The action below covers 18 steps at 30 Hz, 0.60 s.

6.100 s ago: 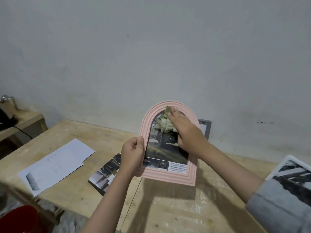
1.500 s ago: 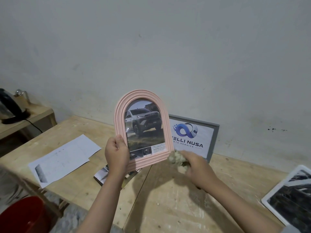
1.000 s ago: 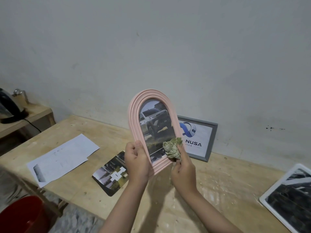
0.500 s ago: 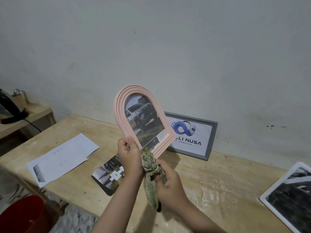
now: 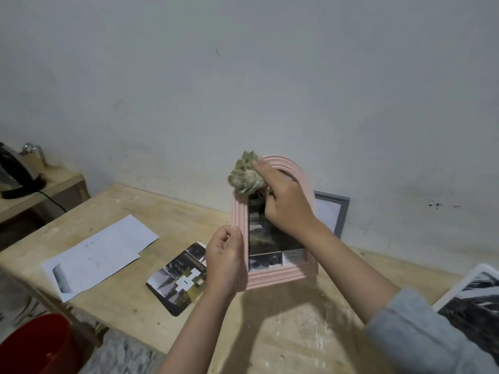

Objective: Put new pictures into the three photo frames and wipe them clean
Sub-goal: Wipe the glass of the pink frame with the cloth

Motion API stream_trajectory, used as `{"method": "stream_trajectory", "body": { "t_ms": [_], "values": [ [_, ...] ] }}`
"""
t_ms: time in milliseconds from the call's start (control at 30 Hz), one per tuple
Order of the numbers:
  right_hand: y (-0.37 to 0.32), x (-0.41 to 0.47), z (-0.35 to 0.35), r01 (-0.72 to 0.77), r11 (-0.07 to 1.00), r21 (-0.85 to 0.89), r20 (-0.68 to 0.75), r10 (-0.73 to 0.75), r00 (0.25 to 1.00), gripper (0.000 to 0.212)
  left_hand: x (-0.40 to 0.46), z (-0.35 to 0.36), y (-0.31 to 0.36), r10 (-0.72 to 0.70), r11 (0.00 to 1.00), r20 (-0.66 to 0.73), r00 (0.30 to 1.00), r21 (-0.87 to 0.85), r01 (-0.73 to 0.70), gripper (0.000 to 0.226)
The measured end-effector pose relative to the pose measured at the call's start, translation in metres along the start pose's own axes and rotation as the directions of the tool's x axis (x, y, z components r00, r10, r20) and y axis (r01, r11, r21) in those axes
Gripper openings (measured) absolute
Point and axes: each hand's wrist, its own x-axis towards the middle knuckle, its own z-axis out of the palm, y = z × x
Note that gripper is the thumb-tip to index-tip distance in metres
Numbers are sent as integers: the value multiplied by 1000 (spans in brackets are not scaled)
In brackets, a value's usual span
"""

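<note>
My left hand (image 5: 226, 259) grips the lower left side of a pink arched photo frame (image 5: 278, 276), held upright above the wooden table (image 5: 283, 333). A car picture shows behind its glass. My right hand (image 5: 283, 197) holds a bunched greenish cloth (image 5: 245, 176) against the frame's upper left arch. A grey rectangular frame (image 5: 342, 211) leans on the wall behind, mostly hidden by the pink one. A white frame (image 5: 475, 295) with a dark picture lies at the table's right edge.
A loose photo print (image 5: 179, 279) and white paper sheets (image 5: 100, 252) lie on the table's left half. A kettle (image 5: 13, 171) stands on a low shelf at far left. A red bucket (image 5: 35, 346) sits on the floor below.
My right hand has lifted the cloth from below the frame's bottom edge up to its top left arch. The pink frame has shifted right, now covering most of the grey frame.
</note>
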Motion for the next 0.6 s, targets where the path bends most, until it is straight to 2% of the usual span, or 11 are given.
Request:
{"method": "stream_trajectory", "body": {
  "t_ms": [133, 200, 233, 333, 433, 533, 600],
  "values": [
    [2, -12, 18, 81, 987, -140, 111, -66, 992, 80, 3, -6, 4, 10, 999, 87, 996, -49, -6, 34],
    [-1, -25, 27, 142, 981, -135, 160, -120, 980, 80, 7, -13, 7, 9, 998, 120, 993, -63, -2, 24],
    [-4, -32, 32, 158, 981, -116, 185, -135, 973, 81, 9, -16, 9, -13, 995, 137, 991, -99, 27, 19],
    [-12, -54, 46, 124, 991, -56, 237, -107, 966, 79, 10, -24, 10, -84, 965, 200, 976, -229, 130, 25],
    [-16, -68, 56, 93, 996, 14, 257, -94, 962, 77, 11, -32, 6, -227, 897, 234, 945, -328, 297, 29],
    [-16, -80, 61, 80, 995, 51, 305, -92, 948, 77, 13, -39, 3, -384, 787, 265, 884, -408, 464, 47],
    [-17, -89, 64, 90, 993, 73, 337, -109, 935, 76, 13, -44, -2, -402, 771, 269, 875, -416, 482, 58]
  ]
}}
